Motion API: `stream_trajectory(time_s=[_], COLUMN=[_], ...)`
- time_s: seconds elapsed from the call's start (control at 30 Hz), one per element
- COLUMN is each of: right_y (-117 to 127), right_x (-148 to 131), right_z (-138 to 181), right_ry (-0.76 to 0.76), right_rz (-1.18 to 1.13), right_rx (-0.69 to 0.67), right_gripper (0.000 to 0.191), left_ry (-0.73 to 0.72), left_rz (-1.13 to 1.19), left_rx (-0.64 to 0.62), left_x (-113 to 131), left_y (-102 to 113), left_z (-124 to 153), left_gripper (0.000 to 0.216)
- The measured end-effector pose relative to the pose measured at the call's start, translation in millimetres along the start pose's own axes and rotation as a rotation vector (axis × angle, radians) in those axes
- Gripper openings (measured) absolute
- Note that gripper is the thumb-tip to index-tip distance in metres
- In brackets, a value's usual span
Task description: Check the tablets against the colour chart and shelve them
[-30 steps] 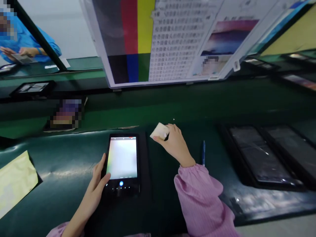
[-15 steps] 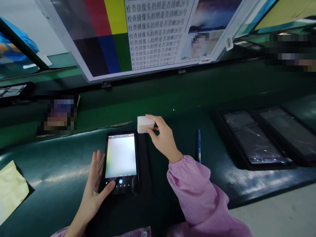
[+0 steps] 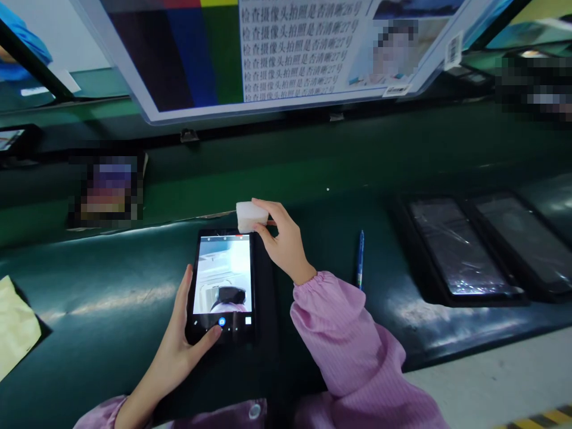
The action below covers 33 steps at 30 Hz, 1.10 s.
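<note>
A black tablet (image 3: 222, 274) lies on the dark green work surface with its camera app on screen, showing a bright room and a dark-haired head shape. My left hand (image 3: 185, 345) grips its left edge. The thumb rests at the bottom of the screen by the blue shutter button, while the other fingers go out of sight along the edge. Just above the tablet's top right corner, my right hand (image 3: 282, 241) pinches a small white foam-like block (image 3: 251, 217) between thumb and fingers.
A blue pen (image 3: 360, 259) lies right of my right sleeve. Further right are two dark tablets (image 3: 462, 247) in film. A yellow sheet (image 3: 15, 328) is at far left. Behind stands a test chart (image 3: 286, 53), with a blurred-out device (image 3: 109, 187) at back left.
The tablet's screen has gone from a nearly blank white view to the room and head. My left fingers have closed behind the edge. The block has shifted slightly left.
</note>
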State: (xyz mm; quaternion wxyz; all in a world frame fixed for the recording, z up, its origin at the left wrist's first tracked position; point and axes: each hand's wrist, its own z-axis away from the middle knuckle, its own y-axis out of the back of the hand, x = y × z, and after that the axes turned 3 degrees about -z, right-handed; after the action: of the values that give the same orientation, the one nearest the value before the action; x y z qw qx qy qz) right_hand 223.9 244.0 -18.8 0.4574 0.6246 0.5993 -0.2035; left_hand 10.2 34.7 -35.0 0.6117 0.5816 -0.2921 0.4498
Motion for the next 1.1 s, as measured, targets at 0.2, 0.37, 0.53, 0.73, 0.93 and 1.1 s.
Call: stream_trajectory(time_s=[0.2,0.37,0.53,0.73,0.93,1.1], right_y=[-1.4,-4.1,-6.2,-6.4,-4.4,-3.5], right_x=[-3.8,-6.8,-5.9,-4.7,-6.9,-8.1], right_z=[1.5,1.1,1.7,3.9,4.1,6.4], right_ry=[0.055,0.050,0.093,0.099,0.042,0.067], right_rz=[0.193,0.328,0.347,0.316,0.314,0.308], right_rx=[-0.035,-0.073,-0.052,-0.034,-0.064,-0.050], right_gripper=[0.043,0.041,0.040,0.041,0.043,0.040], left_ry=[-0.046,-0.048,-0.050,-0.047,-0.085,-0.086], left_rz=[-0.093,-0.110,-0.167,-0.159,-0.121,-0.079], left_rx=[0.032,0.032,0.053,0.022,-0.003,0.002], left_x=[1.5,3.0,5.5,9.2,4.5,1.3], left_y=[-0.6,-1.8,-5.1,-2.8,2.1,-0.9], left_z=[-0.8,-1.4,-2.6,-1.6,2.1,0.1], left_gripper=[0.094,0.096,0.095,0.103,0.101,0.096])
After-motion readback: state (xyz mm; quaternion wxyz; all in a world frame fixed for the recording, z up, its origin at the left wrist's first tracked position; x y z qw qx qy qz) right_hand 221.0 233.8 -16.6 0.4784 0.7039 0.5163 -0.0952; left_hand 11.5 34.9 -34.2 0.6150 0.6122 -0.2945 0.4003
